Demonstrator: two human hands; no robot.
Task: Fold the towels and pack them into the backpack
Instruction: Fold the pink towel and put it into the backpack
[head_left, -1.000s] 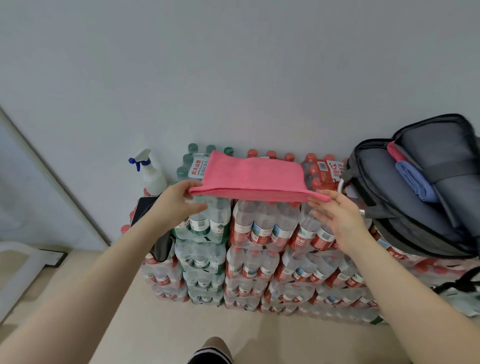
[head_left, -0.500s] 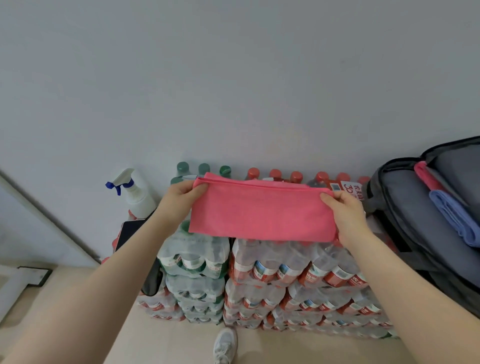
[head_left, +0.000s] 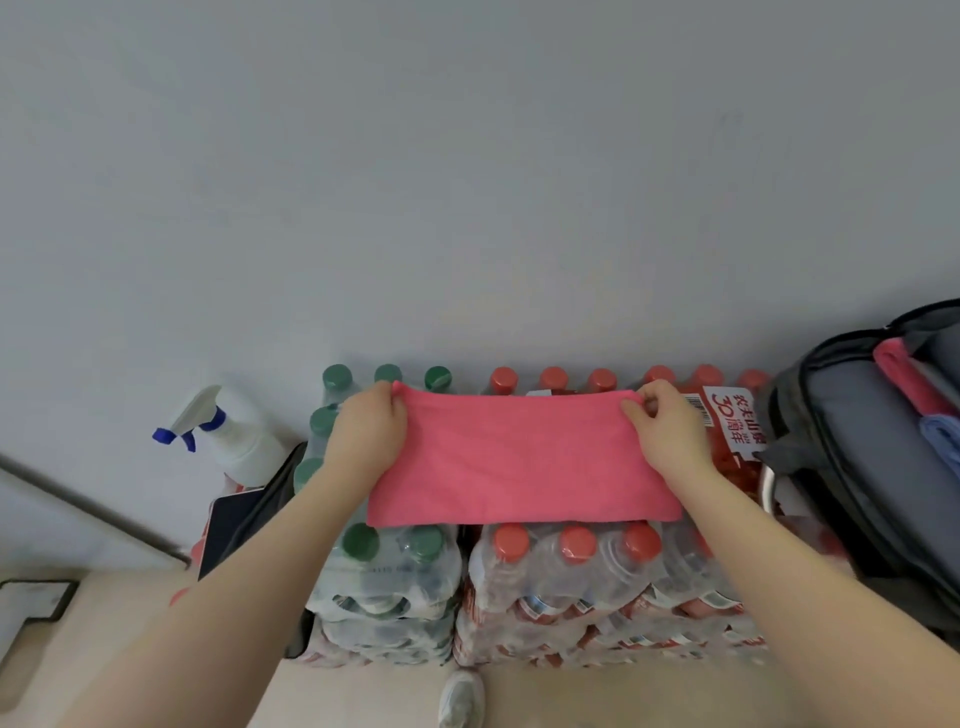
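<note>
A second ago lifted, the pink towel (head_left: 519, 462) now lies folded flat across the bottle packs (head_left: 561, 571); left hand (head_left: 366, 434) and right hand (head_left: 662, 434) pinch its far corners. Another fold likely follows before the backpack (head_left: 852, 467), at the stack's right edge.

Wall (head_left: 467, 182): plain pale grey, filling the upper half of the view.
Green-capped water bottle packs (head_left: 384, 582): shrink-wrapped, stacked at the left end of the stack.
Red-capped water bottle packs (head_left: 576, 577): shrink-wrapped, stacked just beside the green ones, to their right.
Printed label (head_left: 735, 421): white with red characters and a barcode, on the top right pack.
Spray bottle (head_left: 228, 436): white, blue nozzle tip, against the wall left of the packs.
Dark tablet (head_left: 234, 525): leaning beside the left packs, below the spray bottle.
Floor (head_left: 135, 623): beige.
White shoe (head_left: 460, 699): at the bottom edge.
</note>
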